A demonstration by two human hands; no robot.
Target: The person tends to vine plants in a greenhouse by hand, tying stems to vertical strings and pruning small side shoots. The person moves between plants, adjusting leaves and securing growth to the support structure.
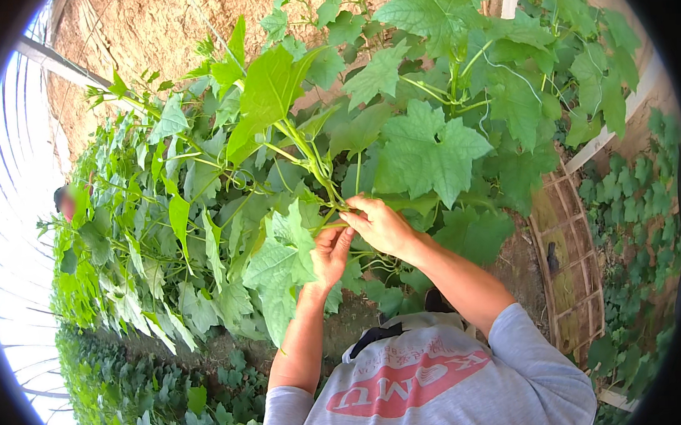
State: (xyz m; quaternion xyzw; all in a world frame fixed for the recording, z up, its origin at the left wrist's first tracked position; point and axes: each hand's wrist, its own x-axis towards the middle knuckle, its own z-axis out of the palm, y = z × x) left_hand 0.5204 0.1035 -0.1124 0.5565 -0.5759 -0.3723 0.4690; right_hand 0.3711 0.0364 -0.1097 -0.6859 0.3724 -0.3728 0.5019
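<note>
Before me stands a leafy climbing vine, cucurbit-like, with broad lobed leaves. Its pale green main stem (315, 162) leans down toward my fingers from the upper left. My right hand (384, 224) pinches the stem's lower end between thumb and fingertips. Just below it, my left hand (330, 256) grips a leaf stalk (332, 225) between thumb and fingers, and the fingertips of both hands nearly meet. A large leaf (282, 261) hangs beside my left hand and partly covers the wrist. Whatever lies between the right fingertips is hidden.
Dense vine rows (163, 250) stretch to the left, where another person (64, 202) is partly visible. A string (215, 34) runs down into the vines. Behind them rises an earthen wall (151, 26). At right lies a slatted wooden structure (571, 258), near low plants (634, 197).
</note>
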